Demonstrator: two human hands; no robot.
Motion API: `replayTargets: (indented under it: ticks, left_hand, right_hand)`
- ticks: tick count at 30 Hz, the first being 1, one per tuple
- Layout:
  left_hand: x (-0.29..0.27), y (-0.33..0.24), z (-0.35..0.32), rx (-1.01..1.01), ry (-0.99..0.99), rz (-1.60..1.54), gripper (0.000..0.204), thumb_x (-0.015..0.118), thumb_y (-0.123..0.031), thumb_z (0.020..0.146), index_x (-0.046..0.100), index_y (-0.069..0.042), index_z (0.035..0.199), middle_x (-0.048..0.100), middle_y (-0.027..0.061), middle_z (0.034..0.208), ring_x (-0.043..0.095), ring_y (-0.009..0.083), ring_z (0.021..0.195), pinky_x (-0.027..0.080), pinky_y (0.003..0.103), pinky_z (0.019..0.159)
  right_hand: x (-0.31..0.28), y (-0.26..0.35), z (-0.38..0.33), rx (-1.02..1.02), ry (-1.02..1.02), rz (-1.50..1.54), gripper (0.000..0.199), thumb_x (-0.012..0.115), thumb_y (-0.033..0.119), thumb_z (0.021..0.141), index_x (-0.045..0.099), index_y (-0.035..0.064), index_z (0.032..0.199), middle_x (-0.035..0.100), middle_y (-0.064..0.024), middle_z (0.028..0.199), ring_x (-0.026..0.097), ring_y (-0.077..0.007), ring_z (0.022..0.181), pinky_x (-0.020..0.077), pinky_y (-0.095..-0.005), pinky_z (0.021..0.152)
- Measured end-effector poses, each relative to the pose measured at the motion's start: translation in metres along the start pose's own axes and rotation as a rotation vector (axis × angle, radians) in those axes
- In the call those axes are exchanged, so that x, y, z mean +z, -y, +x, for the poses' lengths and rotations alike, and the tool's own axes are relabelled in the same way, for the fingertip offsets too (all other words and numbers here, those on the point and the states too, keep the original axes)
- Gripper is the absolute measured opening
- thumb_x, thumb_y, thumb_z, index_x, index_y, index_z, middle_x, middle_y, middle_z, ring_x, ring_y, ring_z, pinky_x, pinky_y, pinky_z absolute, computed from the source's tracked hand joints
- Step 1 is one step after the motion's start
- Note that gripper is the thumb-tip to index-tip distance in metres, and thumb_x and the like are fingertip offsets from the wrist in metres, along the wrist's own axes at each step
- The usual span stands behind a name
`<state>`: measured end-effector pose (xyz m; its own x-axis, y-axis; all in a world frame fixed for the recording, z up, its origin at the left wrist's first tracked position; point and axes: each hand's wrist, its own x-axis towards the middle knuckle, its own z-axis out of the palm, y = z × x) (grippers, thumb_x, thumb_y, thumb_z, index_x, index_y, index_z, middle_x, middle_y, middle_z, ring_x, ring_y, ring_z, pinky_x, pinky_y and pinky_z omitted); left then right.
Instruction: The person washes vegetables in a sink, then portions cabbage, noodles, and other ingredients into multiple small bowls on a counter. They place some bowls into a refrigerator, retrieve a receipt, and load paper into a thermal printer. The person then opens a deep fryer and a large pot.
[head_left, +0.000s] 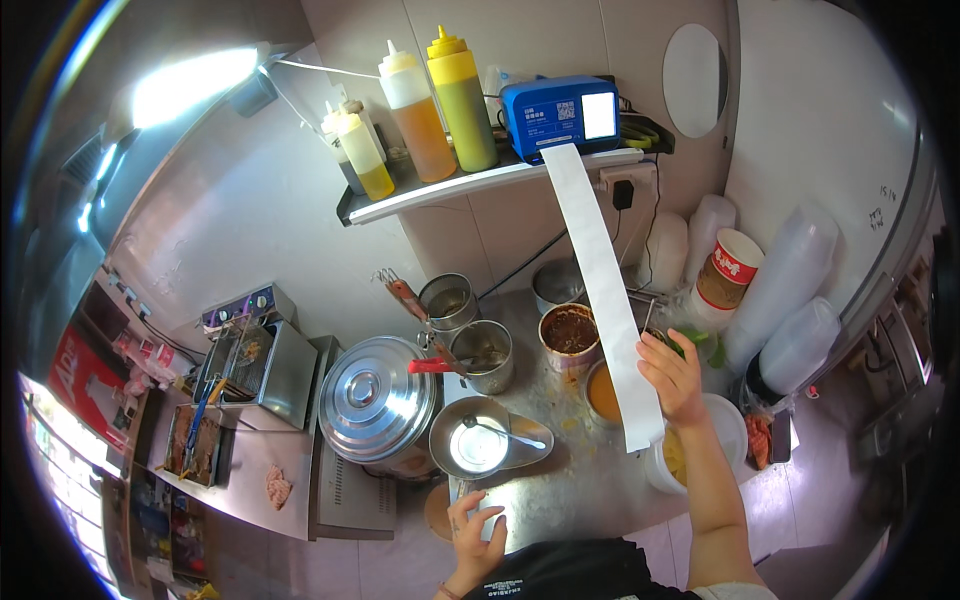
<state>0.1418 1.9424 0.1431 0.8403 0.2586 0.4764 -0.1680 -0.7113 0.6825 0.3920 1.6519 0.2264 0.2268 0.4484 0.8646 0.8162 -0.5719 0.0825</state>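
My right hand reaches across the counter at the right, fingers stretched out beside a long white paper strip. The strip hangs from a blue printer; whether my fingertips touch it I cannot tell. A thin metal handle and some dark green contents show just beyond them. Near the counter's front edge is my left hand, fingers apart, with nothing clearly held. Just beyond it stands a metal bowl with a spoon in it.
A lidded steel pot and a fryer are at left. Metal cups, a pot of dark red sauce and a white tub crowd the counter. Squeeze bottles line the shelf; stacked clear containers lean at right.
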Motion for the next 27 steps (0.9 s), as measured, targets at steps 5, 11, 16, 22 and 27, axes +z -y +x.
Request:
replayTargets:
  ticks: [5,11,16,22,27]
  left_hand:
    - [-0.006,0.004,-0.004,0.002,-0.012,0.001,0.022,0.073,-0.005,0.074,0.069,-0.009,0.095,0.056,0.0129,0.118,0.051,0.0323,0.113,0.042,0.042,0.097]
    - [-0.013,0.009,-0.007,-0.016,-0.014,0.010,0.022,0.073,-0.005,0.074,0.069,-0.009,0.096,0.056,0.0131,0.119,0.051,0.0327,0.114,0.042,0.042,0.097]
    - [-0.017,0.013,-0.005,0.004,-0.030,0.021,0.022,0.071,-0.002,0.075,0.068,-0.007,0.095,0.054,0.0150,0.121,0.051,0.0325,0.114,0.043,0.041,0.095]
    - [-0.021,0.018,0.010,0.043,-0.055,0.032,0.020,0.069,0.001,0.076,0.066,-0.005,0.095,0.052,0.0163,0.123,0.049,0.0358,0.121,0.042,0.043,0.101]
    - [-0.030,0.020,0.026,0.046,-0.127,0.054,0.019,0.068,-0.002,0.077,0.065,-0.005,0.096,0.053,0.0160,0.122,0.046,0.0379,0.126,0.037,0.047,0.104]
  right_hand:
    - [0.008,0.008,-0.003,0.041,-0.024,0.027,0.012,0.066,0.002,0.082,0.064,0.0039,0.094,0.070,-0.0109,0.109,0.067,-0.0279,0.109,0.0451,-0.0495,0.099]
    - [0.019,0.016,-0.011,0.046,0.000,0.012,0.008,0.065,0.002,0.082,0.065,0.0039,0.090,0.071,-0.0098,0.108,0.067,-0.0261,0.109,0.0458,-0.0489,0.098]
    - [0.035,0.025,-0.020,0.103,0.030,0.052,0.006,0.064,0.002,0.083,0.065,0.0040,0.089,0.070,-0.0109,0.110,0.067,-0.0250,0.110,0.0458,-0.0484,0.099]
    - [0.081,0.056,-0.007,0.170,-0.020,0.100,0.008,0.061,0.002,0.084,0.066,0.0040,0.090,0.071,-0.0098,0.110,0.065,-0.0258,0.114,0.0406,-0.0501,0.104]
    - [0.096,0.079,0.010,0.134,0.078,0.160,0.007,0.061,0.000,0.082,0.065,0.0050,0.086,0.072,-0.0083,0.108,0.063,-0.0249,0.118,0.0360,-0.0504,0.110]
